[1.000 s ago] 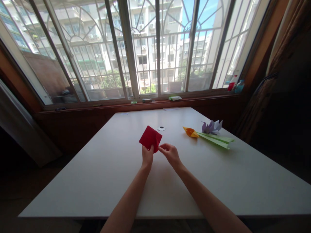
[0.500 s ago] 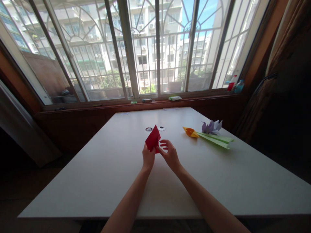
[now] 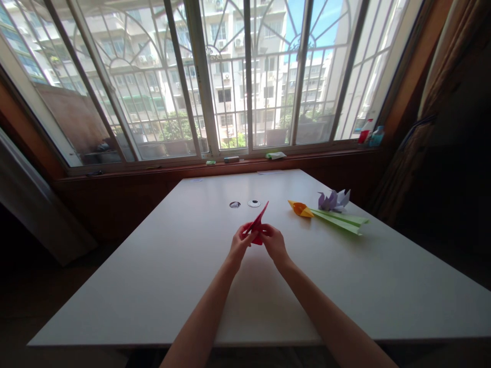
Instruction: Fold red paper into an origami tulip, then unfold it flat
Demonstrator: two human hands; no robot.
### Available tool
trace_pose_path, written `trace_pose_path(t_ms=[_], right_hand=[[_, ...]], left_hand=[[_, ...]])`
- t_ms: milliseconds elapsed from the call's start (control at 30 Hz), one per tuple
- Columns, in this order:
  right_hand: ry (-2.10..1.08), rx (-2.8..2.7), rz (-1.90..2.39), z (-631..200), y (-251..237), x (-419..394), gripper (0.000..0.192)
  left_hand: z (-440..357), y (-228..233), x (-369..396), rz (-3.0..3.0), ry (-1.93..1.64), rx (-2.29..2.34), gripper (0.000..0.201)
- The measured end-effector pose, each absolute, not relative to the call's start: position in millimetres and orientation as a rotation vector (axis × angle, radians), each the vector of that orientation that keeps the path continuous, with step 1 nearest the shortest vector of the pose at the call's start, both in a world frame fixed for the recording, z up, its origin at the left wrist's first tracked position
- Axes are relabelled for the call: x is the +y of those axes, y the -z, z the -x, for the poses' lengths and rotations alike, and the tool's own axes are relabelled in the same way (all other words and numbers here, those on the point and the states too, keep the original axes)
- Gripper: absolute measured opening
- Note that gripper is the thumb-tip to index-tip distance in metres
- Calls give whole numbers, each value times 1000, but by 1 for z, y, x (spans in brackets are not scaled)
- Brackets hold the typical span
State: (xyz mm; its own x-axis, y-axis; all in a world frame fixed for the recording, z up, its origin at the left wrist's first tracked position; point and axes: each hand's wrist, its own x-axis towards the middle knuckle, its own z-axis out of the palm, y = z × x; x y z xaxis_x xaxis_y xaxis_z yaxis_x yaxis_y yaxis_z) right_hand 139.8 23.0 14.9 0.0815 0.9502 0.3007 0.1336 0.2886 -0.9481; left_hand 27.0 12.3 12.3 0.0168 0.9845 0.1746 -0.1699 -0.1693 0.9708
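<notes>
A folded piece of red paper (image 3: 260, 219) is held above the middle of the white table, its pointed end tilted up and to the right. My left hand (image 3: 240, 244) pinches it from the left side, thumb near the lower fold. From the right, my right hand (image 3: 274, 242) grips the same paper with thumb and fingers close to the left thumb. Both hands are closed on it, and they hide part of its lower folds.
On the white table (image 3: 161, 286), to the right, lie an orange paper boat (image 3: 301, 208), a light green paper plane (image 3: 341, 221) and purple folded paper figures (image 3: 333, 200). Two round grommets (image 3: 253, 203) sit in the tabletop beyond my hands. Bottles (image 3: 377, 136) stand on the windowsill.
The red paper has turned from its broad face to nearly edge-on, its tip swinging right. My left hand has shifted right, and my right fingers have closed onto the paper.
</notes>
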Motion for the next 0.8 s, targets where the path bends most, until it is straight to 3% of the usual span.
trace_pose_path(t_ms=[633,800], right_hand=[[-1138,-1094,1023,-140,-16,26,22],[-1252,-1008,986,-140,-17,26,17]], left_hand=[[-26,-23,3,-1170,-1364,795,27],[-24,-23,4,-1121,-1337,747,26]])
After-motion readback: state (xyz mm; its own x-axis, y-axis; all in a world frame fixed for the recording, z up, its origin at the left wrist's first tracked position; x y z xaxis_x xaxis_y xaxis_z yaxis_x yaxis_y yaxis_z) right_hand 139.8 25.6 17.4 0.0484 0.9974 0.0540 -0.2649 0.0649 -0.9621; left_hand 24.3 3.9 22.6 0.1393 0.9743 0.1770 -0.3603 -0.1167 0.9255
